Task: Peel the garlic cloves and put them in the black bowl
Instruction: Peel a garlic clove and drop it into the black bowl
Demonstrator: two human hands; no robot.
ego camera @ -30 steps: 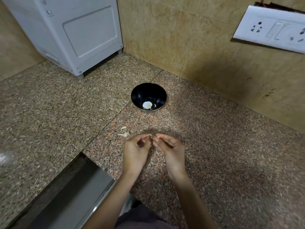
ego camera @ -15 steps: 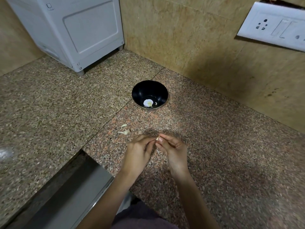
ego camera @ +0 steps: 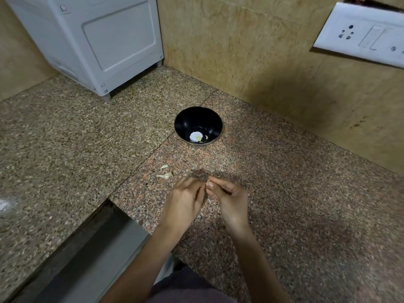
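Right hand (ego camera: 229, 199) & left hand (ego camera: 184, 201) both pinch garlic clove (ego camera: 207, 183) at fingertips, likely to strip skin; black bowl (ego camera: 197, 119) near for drop-in.

The left hand (ego camera: 182, 203) has rolled its back upward and closed in against the right hand (ego camera: 230, 199), so the gap seen between their fingertips a second ago is gone. The garlic clove (ego camera: 207, 183) now shows only as a pale sliver at the right thumb tip.
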